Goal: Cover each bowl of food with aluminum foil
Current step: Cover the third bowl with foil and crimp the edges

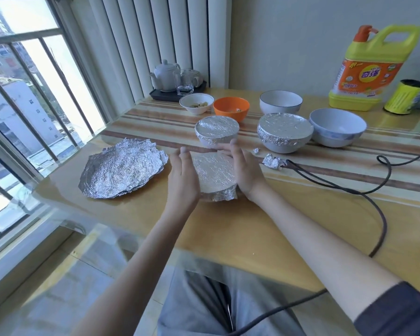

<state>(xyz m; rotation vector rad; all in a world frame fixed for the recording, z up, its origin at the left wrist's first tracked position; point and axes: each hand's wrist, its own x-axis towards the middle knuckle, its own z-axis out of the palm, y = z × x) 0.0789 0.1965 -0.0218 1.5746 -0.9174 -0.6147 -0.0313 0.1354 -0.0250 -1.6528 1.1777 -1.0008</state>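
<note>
Nearest foil-covered bowl (215, 174) sits between both hands, foil wrinkled, folded over rim. Two more covered bowls (216, 130) (284, 132) behind it. Loose crumpled foil sheets (121, 168) lie flat left. Four uncovered bowls (231, 111) at back.

forearms bare | right sleeve (398, 311) dark, pushed up | trousers (192, 306) grey
</note>
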